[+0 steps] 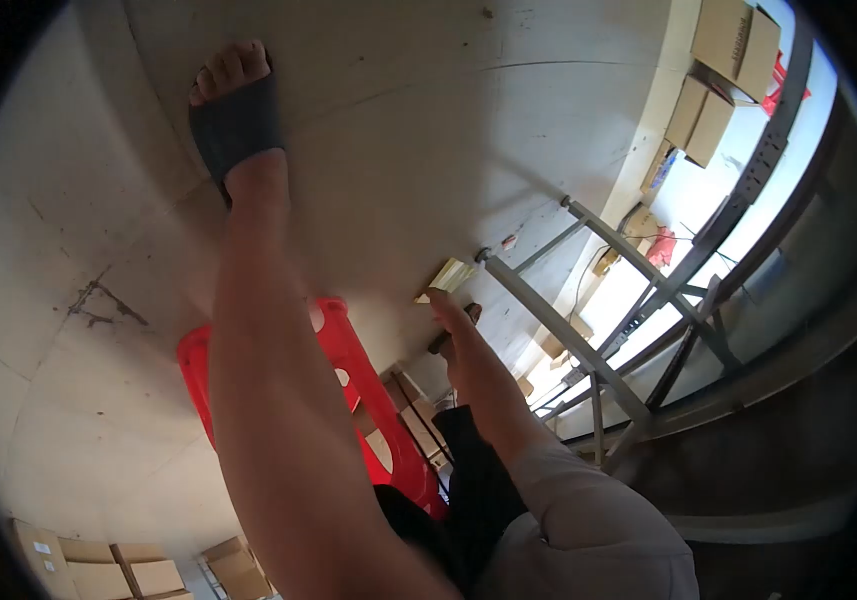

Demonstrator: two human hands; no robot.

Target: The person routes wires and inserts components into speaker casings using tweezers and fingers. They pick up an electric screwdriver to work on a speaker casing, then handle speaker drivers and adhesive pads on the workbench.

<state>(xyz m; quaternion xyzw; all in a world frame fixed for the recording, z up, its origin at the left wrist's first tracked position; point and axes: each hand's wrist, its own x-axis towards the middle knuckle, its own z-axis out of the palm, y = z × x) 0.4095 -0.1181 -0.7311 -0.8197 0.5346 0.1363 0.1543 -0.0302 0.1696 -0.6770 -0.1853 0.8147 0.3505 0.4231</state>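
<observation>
Neither of my hands shows in the view. A bare leg point(278, 400) stretches up from the bottom edge to a foot in a dark grey slipper point(238, 125) on the pale floor. The other leg point(493, 385), in grey shorts point(598, 510), ends at a foot beside a dark slipper. Near that foot lies a small yellowish piece point(445, 280). Black fabric point(478, 470) lies between the legs; whether it is a sleeve is unclear. Behind the nearer leg is a red plastic stool point(398, 460), partly hidden.
A grey metal frame point(568, 335) stands at the right, its feet on the floor. Cardboard boxes point(733, 45) lie beyond it at the upper right, with red material point(660, 247) lower down. More boxes point(98, 578) are at the lower left.
</observation>
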